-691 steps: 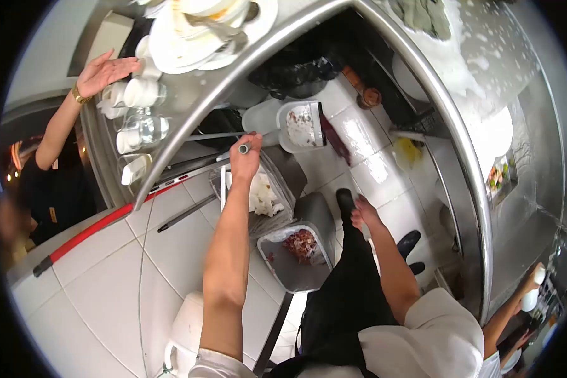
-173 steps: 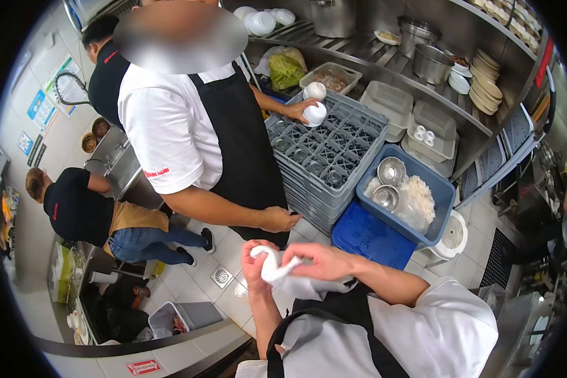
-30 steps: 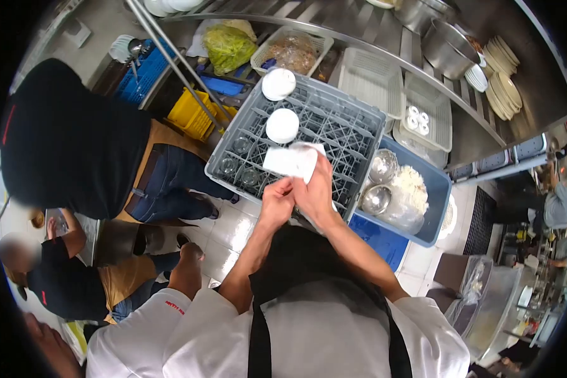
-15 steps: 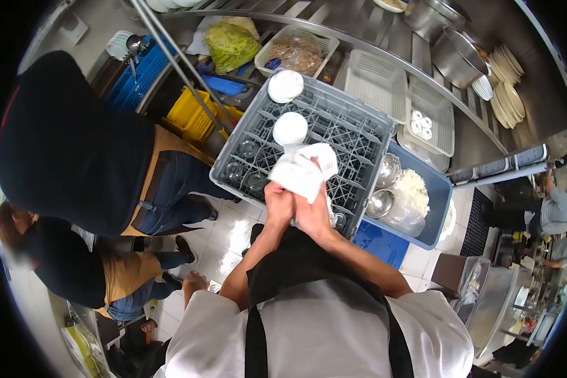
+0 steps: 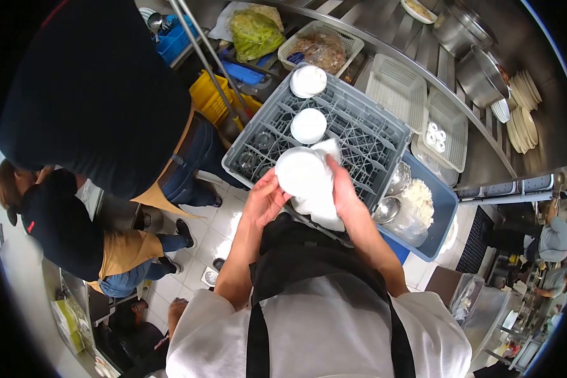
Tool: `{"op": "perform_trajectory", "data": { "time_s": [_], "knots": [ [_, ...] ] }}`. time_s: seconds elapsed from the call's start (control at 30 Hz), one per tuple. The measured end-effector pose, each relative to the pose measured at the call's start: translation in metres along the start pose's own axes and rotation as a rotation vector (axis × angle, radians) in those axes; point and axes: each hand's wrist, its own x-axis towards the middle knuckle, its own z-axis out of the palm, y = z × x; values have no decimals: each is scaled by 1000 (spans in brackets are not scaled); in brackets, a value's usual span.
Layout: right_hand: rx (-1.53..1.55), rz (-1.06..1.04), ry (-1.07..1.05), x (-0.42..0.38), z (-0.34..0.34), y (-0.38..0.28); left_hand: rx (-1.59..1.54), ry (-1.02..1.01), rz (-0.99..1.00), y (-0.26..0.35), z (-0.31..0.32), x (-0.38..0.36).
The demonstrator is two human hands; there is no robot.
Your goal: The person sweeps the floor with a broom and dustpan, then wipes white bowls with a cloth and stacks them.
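My left hand (image 5: 266,199) pinches the left edge of a round white dish (image 5: 300,171). On the dish's right side, my right hand (image 5: 345,189) holds a white cloth (image 5: 321,205), which lies against the dish and hangs below it. Both hands are over the near edge of a grey compartment rack (image 5: 365,120). Farther along the rack sit a white bowl (image 5: 309,126) and a stack of white dishes (image 5: 308,81) at its far corner. Clear glasses (image 5: 263,140) stand in compartments at the rack's left.
Right of the rack is a blue tub (image 5: 446,205) with a metal bowl and white contents. Two people in dark tops stand left, one close to the rack. White baskets (image 5: 397,88), a green bag (image 5: 256,34) and metal pots (image 5: 482,75) lie beyond. Metal poles (image 5: 201,44) lean near the rack.
The round dish now shows between my hands, where the cloth covered them before. My hands have moved apart. The view has shifted, and the nearer person in dark clothing appears larger.
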Motion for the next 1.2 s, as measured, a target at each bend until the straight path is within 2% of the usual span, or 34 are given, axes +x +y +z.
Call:
{"op": "perform_trajectory", "data": {
  "time_s": [0.17,0.23,0.3,0.33,0.37,0.4,0.47,0.53,0.57,0.63,0.7,0.73,0.8,0.83,0.87,0.9,0.93,1.0,1.07,1.13,1.2],
  "knots": [
    [-143,-38,0,-11,6,11,-5,95,-135,-4,-24,13],
    [-218,-79,6,-14,8,11,106,181,-162,-11,-22,12],
    [-412,-305,83,-31,37,11,134,177,-187,-5,-18,20],
    [-412,-304,83,-22,39,14,164,168,-215,0,-15,28],
    [-432,-393,116,-5,42,13,203,145,-279,12,-21,42],
    [-447,-488,146,16,47,8,372,251,-297,24,-8,61],
    [-497,-483,128,39,43,7,547,312,-120,39,-21,88],
    [-888,-704,251,59,25,19,633,175,-176,44,-29,108],
    [-1004,-845,241,76,7,31,651,205,-262,37,-33,113],
    [-1240,-843,194,72,-2,38,579,202,-295,21,-40,114],
    [-1455,-719,128,47,6,37,507,147,-302,9,-51,110],
    [-1451,-715,142,39,6,36,506,144,-315,6,-55,110],
    [-1234,-613,71,28,9,26,236,86,-218,9,-69,115],
    [-1172,-284,276,-2,39,0,184,95,-226,17,-60,111],
    [-1036,-586,291,4,16,-3,145,138,-233,28,-47,103],
    [-881,-744,368,-6,16,-14,130,175,-204,33,-45,100],
    [-627,-818,430,-8,8,-24,116,212,-176,38,-42,98],
    [-293,-732,267,-25,-9,-39,85,192,-168,42,-48,98],
    [-225,-528,197,-20,-26,-30,59,160,-170,45,-49,99],
    [-375,-484,265,-27,-28,-19,102,131,-165,40,-45,101],
    [-446,-552,236,-26,-4,-12,140,179,-193,34,-40,102]
  ]
}}
